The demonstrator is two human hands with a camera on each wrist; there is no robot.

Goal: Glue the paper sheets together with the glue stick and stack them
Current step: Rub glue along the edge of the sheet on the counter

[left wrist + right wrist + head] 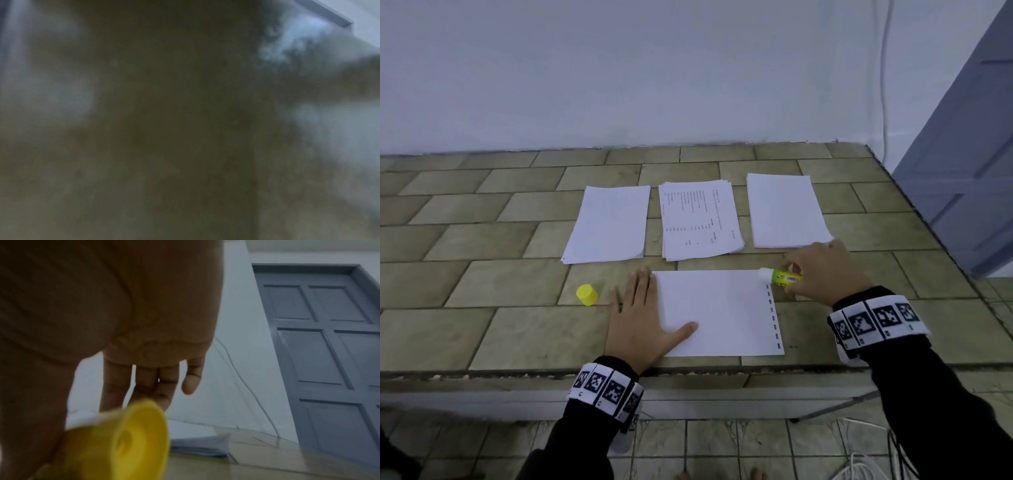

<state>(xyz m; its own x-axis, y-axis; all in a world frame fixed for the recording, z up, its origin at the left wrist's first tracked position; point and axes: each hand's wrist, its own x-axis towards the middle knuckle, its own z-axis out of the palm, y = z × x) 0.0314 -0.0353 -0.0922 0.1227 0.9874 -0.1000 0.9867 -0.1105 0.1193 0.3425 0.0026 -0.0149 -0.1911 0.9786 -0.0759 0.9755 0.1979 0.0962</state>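
A white sheet [722, 308] with a row of dark marks down its right edge lies near the table's front edge. My left hand [640, 318] lies flat on its left side, fingers straight, thumb on the paper. My right hand [822, 270] holds the yellow-green glue stick [782, 275] sideways, its white tip at the sheet's top right corner. In the right wrist view the stick's yellow base [127, 439] fills the lower left under my fingers [148, 382]. The yellow cap [587, 294] stands left of my left hand. The left wrist view is dark and blurred.
Three paper stacks lie in a row behind the sheet: a blank one at the left [609, 224], a printed one in the middle [700, 219], a blank one at the right [787, 210]. The tiled table [482, 240] meets a white wall. A grey door [324, 337] stands at the right.
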